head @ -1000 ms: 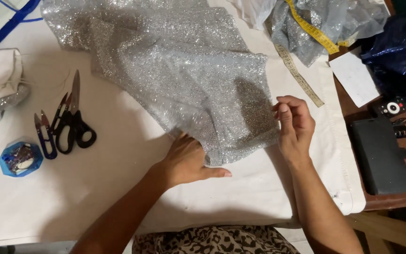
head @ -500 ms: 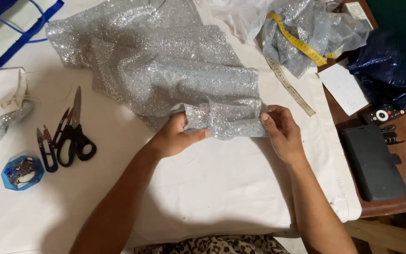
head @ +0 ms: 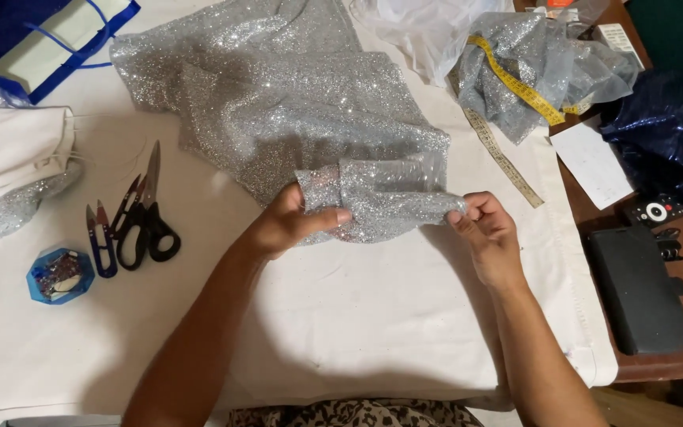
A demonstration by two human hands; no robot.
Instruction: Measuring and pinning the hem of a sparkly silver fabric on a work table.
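Hands (head: 389, 225) apparently pinching glittery fabric (head: 278, 103)

I'm seeing glittery silver cloth (head: 294, 119), rough and sparkling, over a matt white cotton-like table cover (head: 357, 316). Scissors (head: 145, 213): shiny metal blades, glossy black handles, probably plastic. Tape measure (head: 515, 83) looks smooth.

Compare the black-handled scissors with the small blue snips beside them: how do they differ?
The black-handled scissors are longer, with closed loop handles; the small blue snips are shorter, with plain blue arms and no loops. The scissors' blades look shut; the snips' tips stand slightly apart. Both lie on the white cloth, points away from the person.
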